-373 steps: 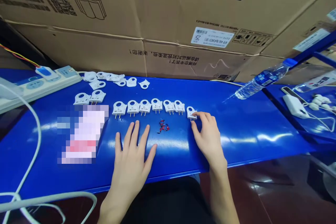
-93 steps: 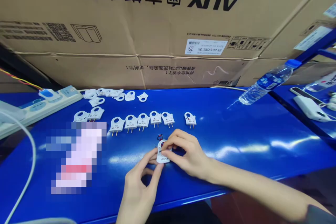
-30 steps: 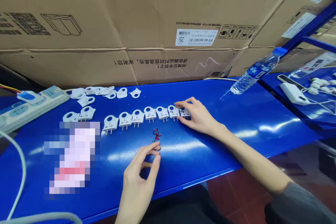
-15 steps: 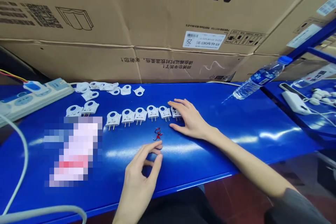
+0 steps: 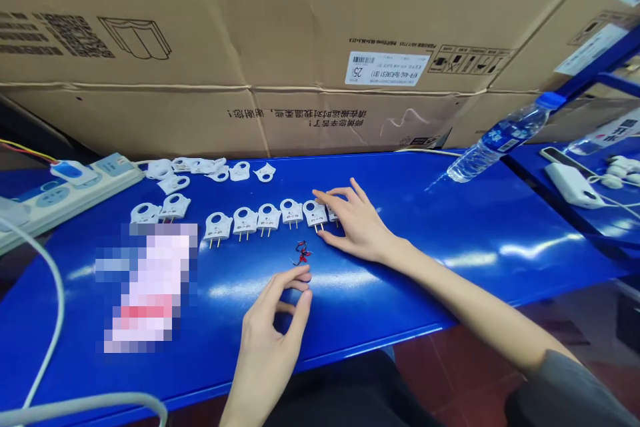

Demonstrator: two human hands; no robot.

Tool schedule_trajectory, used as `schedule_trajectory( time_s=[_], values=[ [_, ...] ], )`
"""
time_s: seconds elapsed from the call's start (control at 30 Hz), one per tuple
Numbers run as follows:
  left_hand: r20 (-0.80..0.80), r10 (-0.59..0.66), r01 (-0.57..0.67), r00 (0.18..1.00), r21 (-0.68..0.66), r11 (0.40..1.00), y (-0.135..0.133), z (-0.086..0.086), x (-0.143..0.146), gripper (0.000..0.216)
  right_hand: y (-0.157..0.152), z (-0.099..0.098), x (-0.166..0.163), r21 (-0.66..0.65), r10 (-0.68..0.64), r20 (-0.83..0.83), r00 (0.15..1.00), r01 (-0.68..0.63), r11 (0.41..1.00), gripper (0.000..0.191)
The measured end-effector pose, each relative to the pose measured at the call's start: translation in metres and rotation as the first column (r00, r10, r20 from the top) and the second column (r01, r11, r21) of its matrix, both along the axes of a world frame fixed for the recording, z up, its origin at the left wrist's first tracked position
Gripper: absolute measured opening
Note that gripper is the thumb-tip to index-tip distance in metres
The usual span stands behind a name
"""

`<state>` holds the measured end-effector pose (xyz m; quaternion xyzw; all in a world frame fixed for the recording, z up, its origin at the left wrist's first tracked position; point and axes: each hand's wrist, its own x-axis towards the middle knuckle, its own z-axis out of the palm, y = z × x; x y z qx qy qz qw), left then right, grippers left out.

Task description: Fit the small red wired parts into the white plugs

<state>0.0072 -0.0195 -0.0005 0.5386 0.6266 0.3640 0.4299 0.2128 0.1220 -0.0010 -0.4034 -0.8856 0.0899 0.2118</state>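
Now the right hand (image 5: 361,227) has reached another white ring-topped plastic plug (image 5: 314,218), so work shifts there; can't tell if pinched. Thin red-and-black wires (image 5: 303,254) lie past the empty left hand (image 5: 270,320).

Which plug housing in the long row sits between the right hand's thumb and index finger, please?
The fifth two-pin plug housing from the left; the four before it lie clear of the right hand, which partly covers the next.

Plug housings (image 5: 217,231) looking smooth, plastic; prongs (image 5: 218,243) gleaming as metal. Desk (image 5: 440,213) shining, smooth and glossy. Carton (image 5: 300,40) showing matt, creased cardboard. Bottle (image 5: 500,137) glinting, plastic.
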Motion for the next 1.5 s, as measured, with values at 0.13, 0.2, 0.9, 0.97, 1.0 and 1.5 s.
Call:
schedule_trajectory(
  time_s=[0.13,0.2,0.9,0.97,1.0,1.5],
  values=[
    [0.065,0.088,-0.088,0.994,-0.011,0.996,0.000,0.001,0.003,0.043,-0.010,0.007,-0.001,0.015,0.027,-0.097,0.995,-0.025,1.000,0.073],
    [0.133,0.135,-0.134,0.982,-0.018,0.991,0.002,0.001,0.003,0.049,-0.018,0.010,-0.003,0.031,0.048,-0.174,0.984,-0.043,0.999,0.069],
    [0.345,0.400,-0.417,0.849,-0.028,0.909,0.003,-0.003,-0.005,0.043,-0.044,0.001,-0.013,0.127,0.281,-0.334,0.899,-0.253,0.959,0.064],
    [0.412,0.436,-0.460,0.800,-0.046,0.887,0.003,-0.004,-0.006,0.045,-0.044,0.000,-0.011,0.061,0.210,-0.249,0.945,-0.201,0.978,0.045],
    [0.426,0.440,-0.461,0.790,-0.059,0.885,0.003,-0.004,-0.006,0.046,-0.044,0.000,-0.011,0.033,0.181,-0.194,0.964,-0.178,0.983,0.038],
    [0.537,0.303,-0.230,0.787,-0.199,0.952,0.016,0.015,0.003,0.048,-0.041,-0.005,-0.012,-0.022,0.176,-0.006,0.984,-0.176,0.984,0.024]
  ],
)
